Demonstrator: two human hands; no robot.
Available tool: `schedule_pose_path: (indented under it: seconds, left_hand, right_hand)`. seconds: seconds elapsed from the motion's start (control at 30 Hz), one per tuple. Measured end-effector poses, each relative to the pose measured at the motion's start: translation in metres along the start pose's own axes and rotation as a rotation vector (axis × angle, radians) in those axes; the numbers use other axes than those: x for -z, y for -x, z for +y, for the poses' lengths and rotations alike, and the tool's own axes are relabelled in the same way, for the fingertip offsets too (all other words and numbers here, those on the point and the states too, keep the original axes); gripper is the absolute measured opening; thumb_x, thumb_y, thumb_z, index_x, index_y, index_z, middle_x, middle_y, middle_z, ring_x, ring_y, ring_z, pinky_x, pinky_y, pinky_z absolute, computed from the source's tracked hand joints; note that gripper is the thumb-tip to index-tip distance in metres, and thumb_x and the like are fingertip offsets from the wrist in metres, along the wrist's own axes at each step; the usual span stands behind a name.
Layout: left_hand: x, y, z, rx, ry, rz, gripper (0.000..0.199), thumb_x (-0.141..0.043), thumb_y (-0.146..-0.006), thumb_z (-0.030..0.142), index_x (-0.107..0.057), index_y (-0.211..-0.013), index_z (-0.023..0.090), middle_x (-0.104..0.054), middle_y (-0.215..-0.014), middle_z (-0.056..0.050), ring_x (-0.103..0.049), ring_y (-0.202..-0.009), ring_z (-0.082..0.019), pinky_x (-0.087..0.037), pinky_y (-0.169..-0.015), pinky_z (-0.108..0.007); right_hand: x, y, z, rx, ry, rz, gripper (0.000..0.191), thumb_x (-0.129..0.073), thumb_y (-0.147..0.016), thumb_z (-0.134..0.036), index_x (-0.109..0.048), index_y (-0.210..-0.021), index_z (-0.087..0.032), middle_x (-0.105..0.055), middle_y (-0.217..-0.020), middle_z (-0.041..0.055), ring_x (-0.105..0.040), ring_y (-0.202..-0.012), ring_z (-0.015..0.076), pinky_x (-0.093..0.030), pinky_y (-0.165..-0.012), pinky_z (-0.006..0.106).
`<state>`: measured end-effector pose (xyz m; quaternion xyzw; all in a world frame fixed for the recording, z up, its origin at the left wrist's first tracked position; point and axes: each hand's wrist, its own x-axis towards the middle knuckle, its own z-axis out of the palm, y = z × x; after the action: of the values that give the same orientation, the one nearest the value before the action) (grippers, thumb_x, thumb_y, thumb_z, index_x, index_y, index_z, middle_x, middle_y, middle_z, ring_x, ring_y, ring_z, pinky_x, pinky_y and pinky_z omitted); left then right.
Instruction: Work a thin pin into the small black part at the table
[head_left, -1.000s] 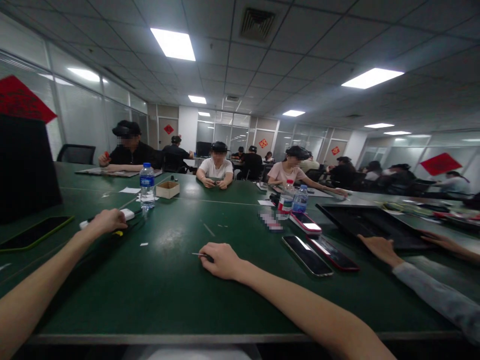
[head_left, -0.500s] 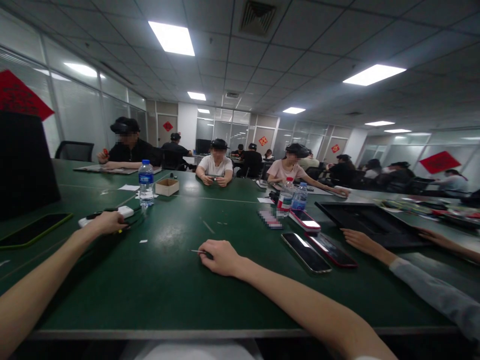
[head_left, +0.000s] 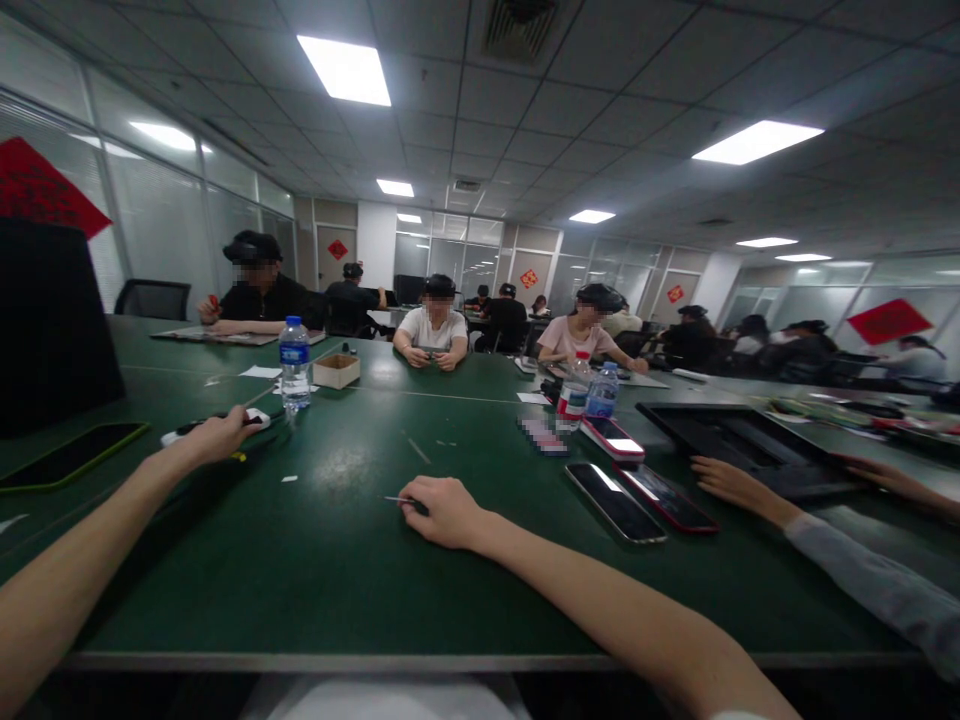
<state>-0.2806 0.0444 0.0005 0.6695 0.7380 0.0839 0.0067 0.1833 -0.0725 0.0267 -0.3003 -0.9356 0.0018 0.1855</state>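
Observation:
My right hand (head_left: 442, 512) rests on the green table (head_left: 337, 590), its fingers closed on a thin metal rod (head_left: 393, 499) that points left; the rest of the rod is hidden in the hand. Farther left, my left hand (head_left: 217, 437) reaches forward with fingers drawn together; what they hold, if anything, cannot be made out. It is over a white device (head_left: 259, 420) with dark parts. A small yellow piece (head_left: 238, 457) shows just below the fingers. Beyond that hand stands a water bottle (head_left: 295, 365) with a blue cap, upright.
A green-edged phone (head_left: 71, 455) lies at left. A small open box (head_left: 336, 371) stands behind the bottle. At right are several phones, including a black one (head_left: 615, 503), and two bottles. A co-worker's hands hold a black tray (head_left: 720, 440). Other people sit across the table.
My left hand has lifted slightly and shifted a little right, away from the yellow piece. My right hand still holds the rod in nearly the same place.

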Motion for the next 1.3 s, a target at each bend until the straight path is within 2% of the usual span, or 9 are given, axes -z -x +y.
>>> schedule_pose_path:
  seconds: [0.17, 0.27, 0.4, 0.57, 0.73, 0.93, 1.07, 1.3]
  left_hand:
    - [0.003, -0.002, 0.003, -0.168, -0.066, 0.014, 0.049, -0.028, -0.09, 0.048, -0.055, -0.11, 0.013, -0.064, -0.099, -0.016, -0.062, -0.088, -0.029, -0.044, -0.077, -0.034]
    - [0.01, 0.0, 0.01, -0.188, -0.02, 0.013, 0.048, -0.033, -0.088, 0.049, -0.057, -0.112, 0.015, -0.066, -0.096, -0.013, -0.063, -0.085, -0.027, -0.044, -0.074, -0.031]
    - [0.017, 0.004, 0.017, -0.189, -0.011, 0.057, 0.051, -0.035, -0.087, 0.052, -0.058, -0.114, 0.015, -0.066, -0.099, -0.012, -0.062, -0.086, -0.026, -0.044, -0.074, -0.03]
    - [0.011, 0.008, 0.012, -0.124, -0.009, 0.009, 0.052, -0.036, -0.085, 0.054, -0.055, -0.114, 0.014, -0.066, -0.088, -0.012, -0.063, -0.077, -0.024, -0.045, -0.068, -0.03]
    - [0.01, 0.011, 0.008, -0.062, -0.056, 0.009, 0.055, -0.039, -0.082, 0.057, -0.053, -0.112, 0.013, -0.064, -0.092, -0.014, -0.061, -0.076, -0.024, -0.046, -0.064, -0.03]
    - [0.012, 0.008, 0.01, -0.14, -0.116, -0.042, 0.052, -0.036, -0.083, 0.055, -0.065, -0.093, 0.014, -0.065, -0.091, -0.014, -0.06, -0.077, -0.024, -0.044, -0.069, -0.032]
    - [0.009, 0.005, 0.006, -0.075, -0.097, -0.104, 0.047, -0.036, -0.085, 0.05, -0.068, -0.089, 0.015, -0.066, -0.083, -0.012, -0.06, -0.071, -0.022, -0.045, -0.07, -0.031]
    - [0.012, 0.002, -0.001, -0.026, -0.096, -0.034, 0.037, -0.05, -0.077, 0.045, -0.066, -0.096, 0.017, -0.067, -0.094, -0.012, -0.059, -0.079, -0.024, -0.045, -0.072, -0.032]
  right_hand:
    - [-0.001, 0.0, 0.001, 0.007, 0.0, 0.009, 0.019, -0.049, -0.086, -0.031, -0.06, -0.098, -0.02, -0.063, -0.095, 0.0026, -0.059, -0.08, 0.0132, -0.042, -0.071, 0.023]
    - [0.0, 0.0, 0.0, 0.008, 0.002, 0.012, 0.02, -0.048, -0.087, -0.031, -0.06, -0.099, -0.02, -0.063, -0.094, 0.0028, -0.059, -0.078, 0.0129, -0.042, -0.07, 0.023]
    - [0.0, 0.0, 0.0, 0.009, 0.012, 0.013, 0.019, -0.048, -0.087, -0.03, -0.06, -0.098, -0.02, -0.063, -0.093, 0.0024, -0.058, -0.076, 0.0126, -0.042, -0.068, 0.023]
    - [0.0, 0.0, 0.0, 0.011, 0.015, 0.015, 0.019, -0.047, -0.087, -0.03, -0.06, -0.098, -0.02, -0.062, -0.092, 0.0026, -0.058, -0.077, 0.0126, -0.042, -0.068, 0.023]
    - [0.001, 0.0, -0.001, 0.014, 0.007, 0.01, 0.02, -0.047, -0.087, -0.03, -0.06, -0.099, -0.02, -0.062, -0.093, 0.0026, -0.058, -0.077, 0.0126, -0.042, -0.068, 0.023]
    - [0.0, 0.0, 0.0, 0.012, 0.009, 0.015, 0.019, -0.048, -0.087, -0.03, -0.06, -0.098, -0.02, -0.063, -0.093, 0.0028, -0.058, -0.079, 0.0132, -0.042, -0.07, 0.023]
    - [-0.001, 0.0, 0.0, 0.013, 0.009, 0.022, 0.018, -0.048, -0.087, -0.03, -0.06, -0.097, -0.02, -0.063, -0.092, 0.0023, -0.059, -0.079, 0.0131, -0.042, -0.069, 0.023]
    - [-0.002, -0.001, 0.001, 0.005, -0.001, 0.019, 0.018, -0.048, -0.087, -0.029, -0.06, -0.097, -0.021, -0.063, -0.093, 0.0026, -0.059, -0.08, 0.0136, -0.042, -0.071, 0.023]
